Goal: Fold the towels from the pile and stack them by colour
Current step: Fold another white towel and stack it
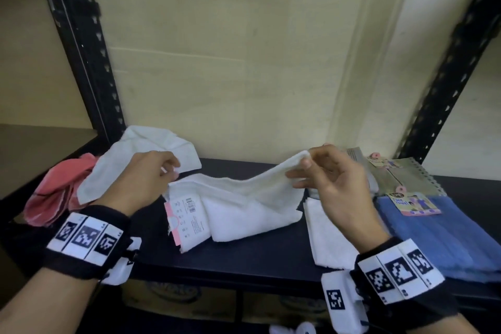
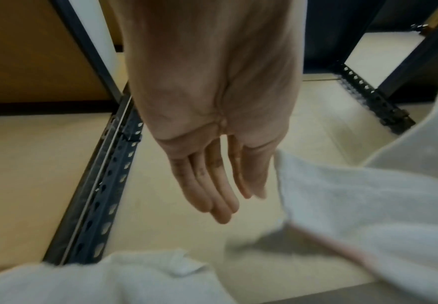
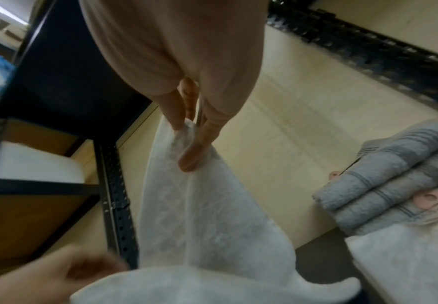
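A white towel (image 1: pixel 244 198) (image 3: pixel 199 216) (image 2: pixel 355 205) with a pink-edged paper label (image 1: pixel 184 214) lies half spread on the black shelf (image 1: pixel 244 260). My right hand (image 1: pixel 303 164) (image 3: pixel 186 142) pinches one of its corners between thumb and fingers and lifts it off the shelf. At the towel's left end my left hand (image 1: pixel 173 171) (image 2: pixel 228 201) hovers with its fingers nearly straight; the towel's edge rises just beside them, not between them. A loose white towel (image 1: pixel 151 154) and a pink towel (image 1: pixel 59 187) make up the pile at the back left.
A folded white towel (image 1: pixel 325 238) lies right of centre, partly under my right wrist. A folded blue stack (image 1: pixel 433 238) and grey towels (image 1: pixel 401 173) (image 3: pixel 394 185) sit at the far right. Black perforated uprights (image 1: pixel 89 62) (image 1: pixel 447 76) frame the bay, with a pale board behind.
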